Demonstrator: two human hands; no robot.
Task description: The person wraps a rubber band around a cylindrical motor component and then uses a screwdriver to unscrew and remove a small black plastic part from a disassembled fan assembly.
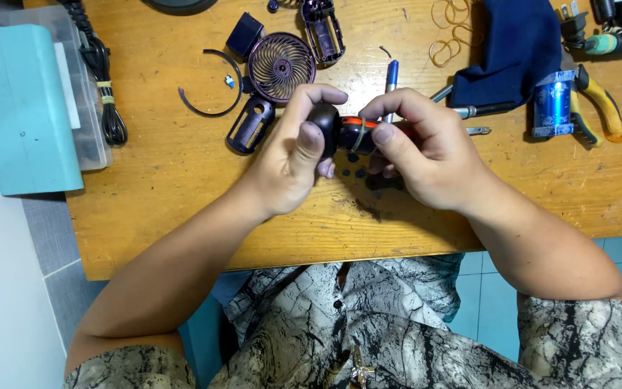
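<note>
Both hands meet over the middle of a wooden table [181,180], clenched on one small tool. The left hand [293,155] wraps the black rounded end [324,122], thumb across its cap; the right hand [426,155] pinches the orange-and-black handle [361,133], which has a rubber band looped around it. The tool hangs just above the tabletop, well in from the near edge. Small dark screws [354,173] lie directly beneath the fingers.

Just behind the hands lie the pieces of a small purple fan: a round fan grille [281,66], a thin ring [210,83] and a slotted housing [251,124]. A blue pen [391,75] points away behind the knuckles. To the right sit a dark blue cloth [512,47], a blue cylinder [552,104] and yellow-handled pliers [599,108]. A teal box [23,108] stands at the left edge with a coiled black cord [106,86] beside it. The broadest bare wood lies left of the forearm and along the front edge.
</note>
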